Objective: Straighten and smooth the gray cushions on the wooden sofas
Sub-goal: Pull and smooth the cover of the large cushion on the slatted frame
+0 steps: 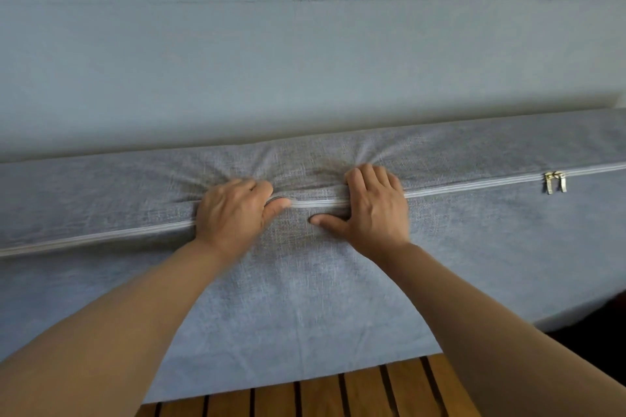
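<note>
Gray cushion (305, 298) lies on wooden slats (338, 396), zipper (474, 184) edge facing up. Left hand (233, 213) and right hand (372, 206) grip bunched fabric at zipper seam, fingers curled, thumbs pressing below. Two metal pulls (555, 182) hang right.

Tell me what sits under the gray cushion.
Wooden slats show below the near edge of the gray cushion, so it appears to rest on them. How far they run beneath is covered by the cushion and both forearms.
</note>
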{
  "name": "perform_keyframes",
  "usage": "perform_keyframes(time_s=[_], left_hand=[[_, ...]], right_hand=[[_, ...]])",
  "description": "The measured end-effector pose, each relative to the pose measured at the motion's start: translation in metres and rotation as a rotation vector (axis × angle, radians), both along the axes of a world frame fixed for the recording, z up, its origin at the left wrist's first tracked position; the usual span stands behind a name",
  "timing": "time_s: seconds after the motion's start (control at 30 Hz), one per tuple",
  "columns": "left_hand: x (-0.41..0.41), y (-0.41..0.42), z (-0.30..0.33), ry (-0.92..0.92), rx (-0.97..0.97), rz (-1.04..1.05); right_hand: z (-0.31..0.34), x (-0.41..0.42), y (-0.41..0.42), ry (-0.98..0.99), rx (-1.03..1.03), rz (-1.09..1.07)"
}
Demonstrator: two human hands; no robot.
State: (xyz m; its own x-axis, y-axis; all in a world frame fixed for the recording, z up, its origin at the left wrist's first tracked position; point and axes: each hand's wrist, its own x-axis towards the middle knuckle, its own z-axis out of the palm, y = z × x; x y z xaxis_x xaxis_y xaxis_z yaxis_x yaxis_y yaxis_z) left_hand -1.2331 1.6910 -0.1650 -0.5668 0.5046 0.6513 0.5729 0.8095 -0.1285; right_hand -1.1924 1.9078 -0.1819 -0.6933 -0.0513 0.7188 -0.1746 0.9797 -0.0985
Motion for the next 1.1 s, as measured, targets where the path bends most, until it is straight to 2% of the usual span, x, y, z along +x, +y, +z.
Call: perform_keyframes(time_s=[0.4, 0.6, 0.7, 0.8, 1.1], left_hand=[[0.087, -0.009, -0.006, 0.038, 0.001, -0.059], [0.113, -0.014, -0.008, -0.025, 0.047, -0.123], [0.122, -0.024, -0.005, -0.043, -0.021, -0.135], [0.131, -0.037, -0.001, -0.061, -0.121, 0.018], [0.122, -0.029, -0.018, -0.100, -0.114, 0.276]], right_hand=[[-0.006, 0.073, -0.004, 0.224, 0.049, 0.131], [-0.005, 0.105, -0.007, 0.140, 0.053, 0.114], [-0.006, 0.122, -0.008, 0.051, 0.024, 0.078], [-0.007, 0.129, -0.008, 0.001, 0.040, 0.053], [-0.001, 0.097, -0.010, -0.055, 0.029, -0.034]])
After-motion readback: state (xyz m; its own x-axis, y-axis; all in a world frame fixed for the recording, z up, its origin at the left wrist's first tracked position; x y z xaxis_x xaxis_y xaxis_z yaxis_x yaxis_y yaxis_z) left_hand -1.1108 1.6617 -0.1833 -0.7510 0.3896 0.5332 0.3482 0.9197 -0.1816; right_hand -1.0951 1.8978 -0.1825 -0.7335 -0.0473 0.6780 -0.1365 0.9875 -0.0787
